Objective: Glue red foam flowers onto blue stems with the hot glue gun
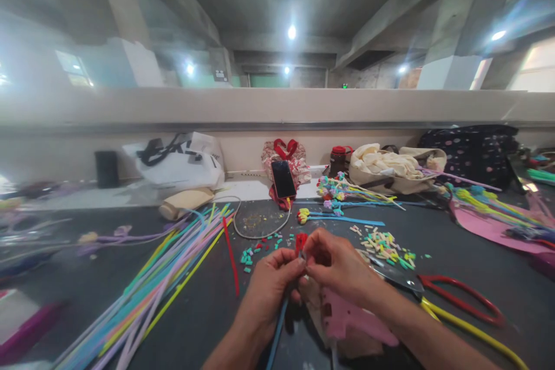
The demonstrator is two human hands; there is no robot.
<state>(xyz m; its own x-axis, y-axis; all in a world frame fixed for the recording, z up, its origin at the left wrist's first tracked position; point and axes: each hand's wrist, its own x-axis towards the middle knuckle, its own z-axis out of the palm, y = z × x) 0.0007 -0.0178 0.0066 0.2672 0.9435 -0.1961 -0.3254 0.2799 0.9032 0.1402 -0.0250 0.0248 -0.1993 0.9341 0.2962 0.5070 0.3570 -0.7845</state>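
My left hand (277, 272) is closed, its thumb and fingers pinching a blue pipe cleaner (278, 332) near the top, with the rest hanging down below. A small bent red pipe cleaner piece (300, 241) sticks up at that top end. Pressed close from the right, my right hand (336, 263) pinches at the red piece; its fingertips partly hide where red and blue meet. Beneath the right wrist lies a pink glue gun (353, 321) on a brownish sheet.
Long pipe cleaners (160, 289) in many colours lie left, beside a single red one (231, 257). Cut bits (384, 245) are scattered right, near large scissors (459, 298) with red and yellow handles. Finished-looking flowers (332, 188), a phone (284, 179) and bags (394, 167) stand behind.
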